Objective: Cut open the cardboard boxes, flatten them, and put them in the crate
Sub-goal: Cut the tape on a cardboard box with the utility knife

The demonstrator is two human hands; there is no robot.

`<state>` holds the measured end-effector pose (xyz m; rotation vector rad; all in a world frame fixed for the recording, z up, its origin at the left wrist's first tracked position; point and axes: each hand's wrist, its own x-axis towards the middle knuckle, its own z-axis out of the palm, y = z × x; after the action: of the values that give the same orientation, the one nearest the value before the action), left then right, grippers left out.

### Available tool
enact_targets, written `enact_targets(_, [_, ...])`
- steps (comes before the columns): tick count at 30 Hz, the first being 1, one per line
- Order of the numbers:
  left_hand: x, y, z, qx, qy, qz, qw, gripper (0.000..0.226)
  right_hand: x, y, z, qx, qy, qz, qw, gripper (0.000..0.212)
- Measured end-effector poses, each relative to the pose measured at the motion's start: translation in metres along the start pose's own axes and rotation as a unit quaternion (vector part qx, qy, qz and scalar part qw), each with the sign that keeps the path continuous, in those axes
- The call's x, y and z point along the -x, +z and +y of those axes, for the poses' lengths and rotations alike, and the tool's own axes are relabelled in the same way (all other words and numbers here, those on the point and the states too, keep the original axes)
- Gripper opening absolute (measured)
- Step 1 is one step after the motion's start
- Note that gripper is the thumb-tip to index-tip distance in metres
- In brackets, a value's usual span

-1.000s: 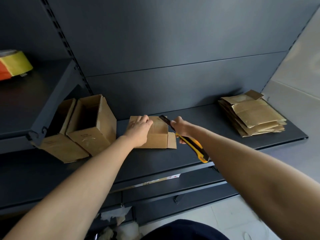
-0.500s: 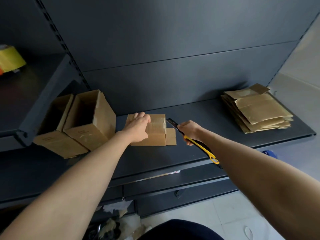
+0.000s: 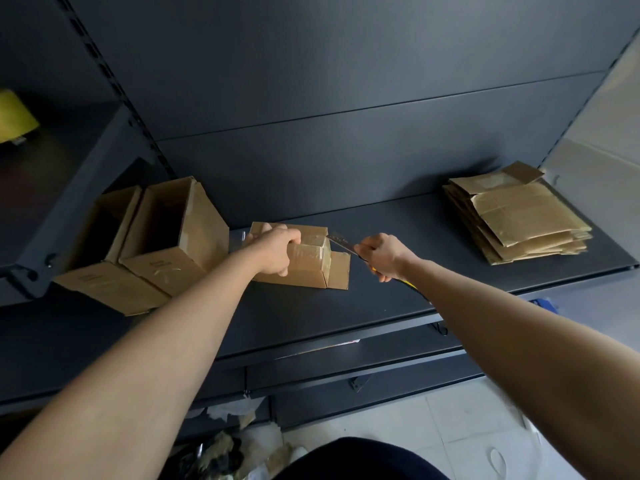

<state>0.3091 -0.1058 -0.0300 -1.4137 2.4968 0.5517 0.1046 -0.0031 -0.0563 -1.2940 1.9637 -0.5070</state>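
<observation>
A small taped cardboard box (image 3: 308, 263) sits mid-shelf, one end flap lying open to the right. My left hand (image 3: 273, 251) grips the box from above, fingers curled over its top. My right hand (image 3: 382, 254) holds a yellow-and-black utility knife (image 3: 343, 244). The blade tip touches the box's upper right corner at the tape. Most of the knife handle is hidden behind my hand and forearm. No crate is in view.
Two open cardboard boxes (image 3: 166, 237) stand at the left of the dark shelf (image 3: 381, 299). A stack of flattened cartons (image 3: 519, 216) lies at the right end. A yellow tape roll (image 3: 14, 116) rests on the upper left shelf. Paper scraps lie on the floor below.
My left hand shifted from resting flat on the box to gripping its top. The knife drew back to the right, then its blade returned to the box's right top corner.
</observation>
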Motion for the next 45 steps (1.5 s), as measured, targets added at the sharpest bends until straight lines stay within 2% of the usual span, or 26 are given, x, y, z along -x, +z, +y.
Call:
enact_targets(6, [-0.006,-0.002,-0.002,0.018,0.006,-0.024,1.000,0.049,-0.006,-0.009,-0.008,0.032,-0.025,-0.003,0.999,0.035])
enact_targets(10, [-0.007,-0.005,-0.005,0.041,0.015,-0.038,0.998,0.032,-0.012,-0.010,-0.017,0.101,-0.002,-0.068,0.993,0.028])
enact_targets(15, [-0.010,-0.009,-0.009,0.028,0.054,-0.028,0.998,0.007,-0.023,-0.023,-0.033,0.177,0.014,-0.136,0.975,0.032])
enact_targets(20, [-0.010,-0.015,-0.007,0.016,0.057,-0.046,0.997,0.015,-0.034,-0.026,-0.047,0.245,0.012,-0.160,0.956,0.029])
enact_targets(24, [-0.011,-0.019,-0.006,0.026,0.070,-0.071,0.995,0.020,-0.036,-0.024,-0.049,0.291,-0.006,-0.137,0.947,0.033])
enact_targets(29, [-0.017,-0.020,-0.010,0.034,0.059,-0.070,0.995,0.021,-0.034,-0.029,-0.043,0.258,0.032,-0.211,0.942,0.028])
enact_targets(33, [-0.017,-0.021,-0.005,0.035,0.053,-0.068,0.996,0.018,-0.029,-0.024,-0.037,0.222,0.038,-0.206,0.952,0.028])
enact_targets(37, [-0.012,-0.022,-0.007,0.067,0.047,-0.056,0.995,0.013,-0.023,-0.014,-0.034,0.132,0.053,-0.252,0.957,0.032])
enact_targets(39, [-0.011,-0.025,-0.009,0.111,0.036,-0.046,0.992,0.020,-0.020,-0.021,-0.029,0.092,0.057,-0.247,0.963,0.035])
enact_targets(42, [-0.011,-0.030,-0.004,0.119,0.017,-0.028,0.992,0.037,-0.014,-0.032,-0.018,0.124,0.058,-0.214,0.967,0.040])
enact_targets(45, [-0.014,-0.029,0.002,0.106,0.029,0.001,0.994,0.028,-0.008,-0.028,-0.016,0.175,0.050,-0.190,0.965,0.037])
